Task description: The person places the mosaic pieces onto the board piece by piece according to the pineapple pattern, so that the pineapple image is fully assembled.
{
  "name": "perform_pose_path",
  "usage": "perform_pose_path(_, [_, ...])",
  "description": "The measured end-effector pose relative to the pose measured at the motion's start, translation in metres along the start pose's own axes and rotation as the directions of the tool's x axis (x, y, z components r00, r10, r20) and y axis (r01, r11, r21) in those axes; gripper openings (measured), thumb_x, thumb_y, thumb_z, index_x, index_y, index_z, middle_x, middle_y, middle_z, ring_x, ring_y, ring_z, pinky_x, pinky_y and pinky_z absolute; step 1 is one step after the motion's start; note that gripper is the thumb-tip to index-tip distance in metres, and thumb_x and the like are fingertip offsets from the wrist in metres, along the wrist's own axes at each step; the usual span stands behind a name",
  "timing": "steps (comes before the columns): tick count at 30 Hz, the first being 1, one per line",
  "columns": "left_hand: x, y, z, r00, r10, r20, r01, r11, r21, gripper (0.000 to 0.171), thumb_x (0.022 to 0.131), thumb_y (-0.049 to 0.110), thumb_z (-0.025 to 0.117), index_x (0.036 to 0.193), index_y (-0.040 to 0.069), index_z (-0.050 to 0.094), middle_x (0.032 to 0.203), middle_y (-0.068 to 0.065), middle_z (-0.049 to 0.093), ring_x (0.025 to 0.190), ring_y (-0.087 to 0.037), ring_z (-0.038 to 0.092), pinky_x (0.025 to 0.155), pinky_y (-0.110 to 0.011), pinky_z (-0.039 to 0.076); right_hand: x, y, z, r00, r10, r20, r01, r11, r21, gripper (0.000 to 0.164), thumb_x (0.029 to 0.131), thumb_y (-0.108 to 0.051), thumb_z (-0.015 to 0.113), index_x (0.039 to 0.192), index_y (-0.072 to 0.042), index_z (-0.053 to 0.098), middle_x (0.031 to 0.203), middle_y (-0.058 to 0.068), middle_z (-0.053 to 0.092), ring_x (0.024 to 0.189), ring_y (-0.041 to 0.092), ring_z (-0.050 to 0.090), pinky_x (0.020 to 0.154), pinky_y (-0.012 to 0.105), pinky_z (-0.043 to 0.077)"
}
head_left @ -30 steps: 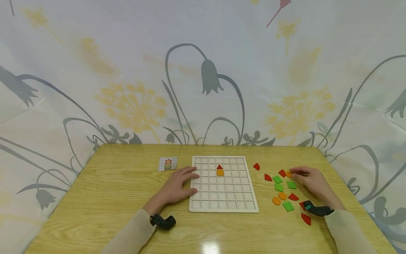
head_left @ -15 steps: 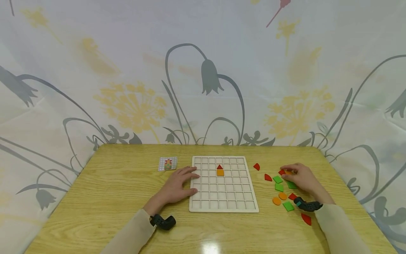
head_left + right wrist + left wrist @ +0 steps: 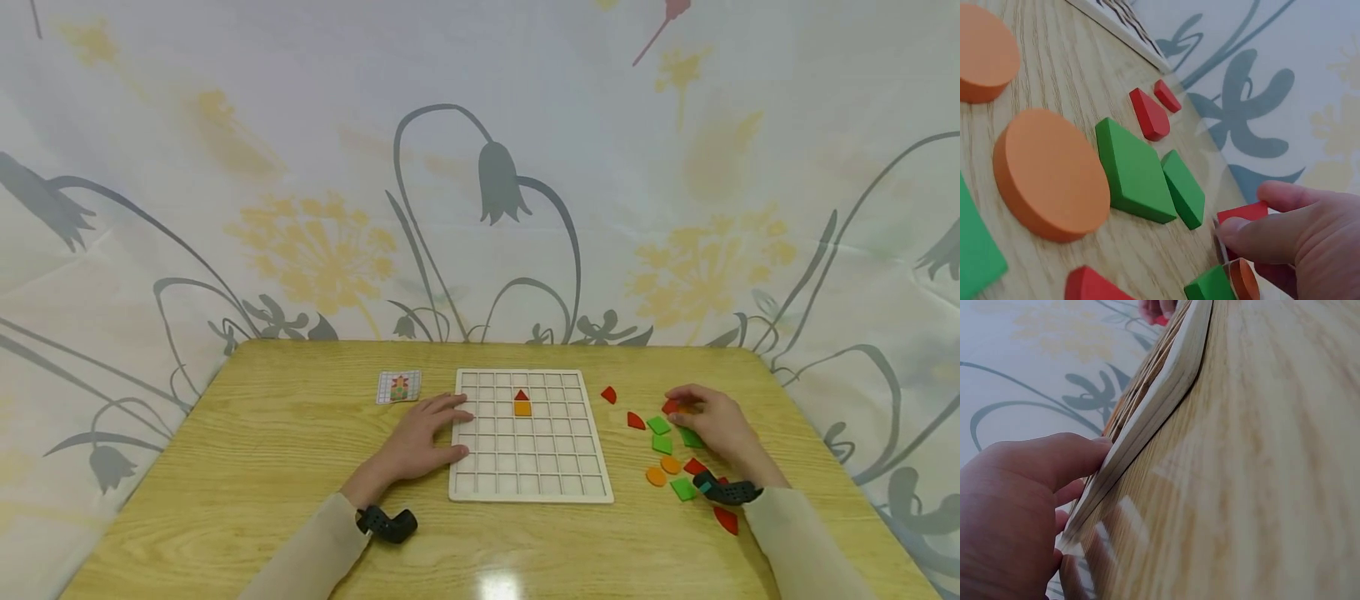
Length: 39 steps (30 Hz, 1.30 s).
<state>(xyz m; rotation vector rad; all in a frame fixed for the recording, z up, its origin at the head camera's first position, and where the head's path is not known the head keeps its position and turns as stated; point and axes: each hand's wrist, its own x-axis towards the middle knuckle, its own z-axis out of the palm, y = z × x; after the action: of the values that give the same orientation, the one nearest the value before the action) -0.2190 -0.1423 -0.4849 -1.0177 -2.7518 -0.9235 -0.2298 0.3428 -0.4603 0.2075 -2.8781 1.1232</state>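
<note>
My left hand (image 3: 422, 437) rests at the left side of a pale grid board (image 3: 528, 461), fingers extended over its edge. In the left wrist view its thumb (image 3: 1079, 453) lies on the board's rim. A red triangle tile (image 3: 522, 395) sits in the grid directly above an orange square tile (image 3: 522, 409). To the right, my right hand (image 3: 712, 422) pinches a red quarter-circle tile (image 3: 1244, 212) between thumb and index finger, tilted up. An orange disc (image 3: 1245, 280) and a green square tile (image 3: 1210, 285) lie just under that hand, partly hidden in the head view.
Scattered right of the board are several red quarter-circle tiles (image 3: 609, 395), green square tiles (image 3: 662, 444) and orange discs (image 3: 656, 477). A small pattern card (image 3: 398, 387) lies left of the board. The patterned wall (image 3: 337, 167) rises behind the wooden table (image 3: 262, 467).
My right hand has moved left from beside an orange disc to the red quarter-circle tile, and now pinches it and tilts it up. The left hand stays in place.
</note>
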Motion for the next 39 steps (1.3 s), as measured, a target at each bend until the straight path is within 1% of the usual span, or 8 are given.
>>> perform_pose_path(4, [0.0,0.0,0.001,1.0,0.005,-0.003,-0.005,1.0,0.009,0.046,0.092,0.035,0.067,0.132,0.012,0.064,0.153,-0.01,0.044,0.142,-0.038,0.033,0.113,-0.061,0.026,0.001,-0.006,0.001,0.999,-0.004,-0.052,0.004,1.0,0.002,0.026,0.096,-0.015,0.068,0.118,-0.001,0.068,0.111,0.015,0.069,0.098,0.03,0.063,0.078,0.027,0.048])
perform_pose_path(10, [0.0,0.0,0.001,1.0,0.018,-0.014,-0.018,1.0,0.006,0.045,0.092,0.035,0.067,0.13,0.011,0.065,0.152,-0.011,0.045,0.141,-0.039,0.034,0.112,-0.062,0.027,0.003,-0.019,0.006,0.977,-0.143,-0.158,0.135,0.989,-0.06,0.021,0.094,-0.007,0.069,0.114,0.0,0.071,0.103,0.014,0.071,0.089,0.02,0.061,0.072,0.018,0.049])
perform_pose_path(13, [0.0,0.0,0.001,1.0,0.019,-0.016,-0.018,1.0,0.009,0.045,0.093,0.036,0.067,0.13,0.011,0.065,0.152,-0.011,0.045,0.141,-0.039,0.035,0.111,-0.062,0.027,0.006,-0.027,0.013,0.969,-0.181,-0.169,0.175,0.983,-0.05,0.025,0.094,-0.007,0.069,0.117,0.001,0.07,0.104,0.015,0.07,0.091,0.021,0.062,0.075,0.016,0.049])
perform_pose_path(18, [-0.002,0.0,0.0,1.0,0.004,-0.004,-0.004,1.0,0.008,0.046,0.092,0.036,0.068,0.131,0.012,0.064,0.153,-0.01,0.044,0.143,-0.038,0.033,0.113,-0.062,0.026,0.011,-0.041,0.034,0.976,-0.183,-0.121,0.186,0.983,0.008,0.027,0.094,-0.009,0.069,0.119,0.002,0.068,0.105,0.014,0.07,0.094,0.029,0.064,0.079,0.025,0.053])
perform_pose_path(21, [-0.001,0.0,0.0,1.0,0.003,-0.002,-0.003,1.0,0.013,0.046,0.092,0.036,0.068,0.132,0.013,0.064,0.153,-0.01,0.043,0.143,-0.038,0.033,0.112,-0.062,0.026,0.015,-0.054,0.047,0.98,-0.177,-0.09,0.182,0.982,0.052,0.023,0.093,-0.007,0.07,0.114,0.001,0.069,0.103,0.013,0.07,0.092,0.03,0.066,0.074,0.029,0.056])
perform_pose_path(30, [0.0,-0.001,0.002,1.0,0.004,-0.007,-0.004,1.0,0.025,0.045,0.093,0.036,0.067,0.132,0.013,0.064,0.153,-0.009,0.043,0.142,-0.038,0.033,0.112,-0.062,0.026,0.029,-0.082,0.077,0.99,-0.136,-0.033,0.14,0.969,0.206,0.016,0.091,-0.004,0.071,0.107,-0.001,0.069,0.101,0.012,0.07,0.089,0.025,0.069,0.073,0.026,0.055])
perform_pose_path(34, [0.0,-0.001,0.001,1.0,0.008,-0.011,-0.008,1.0,0.021,0.045,0.093,0.036,0.067,0.132,0.013,0.064,0.153,-0.009,0.044,0.142,-0.038,0.033,0.111,-0.063,0.027,0.035,-0.094,0.089,0.988,-0.155,-0.008,0.152,0.953,0.262,0.011,0.092,-0.004,0.071,0.103,-0.003,0.069,0.1,0.011,0.07,0.088,0.025,0.069,0.072,0.026,0.055])
perform_pose_path(39, [0.0,0.0,0.001,1.0,0.009,-0.014,-0.009,1.0,0.011,0.045,0.093,0.036,0.068,0.131,0.012,0.064,0.152,-0.009,0.044,0.142,-0.038,0.033,0.111,-0.063,0.027,0.04,-0.105,0.104,0.981,-0.191,0.014,0.181,0.946,0.27,0.008,0.091,-0.009,0.072,0.099,-0.008,0.072,0.094,0.004,0.071,0.081,0.021,0.064,0.071,0.03,0.052])
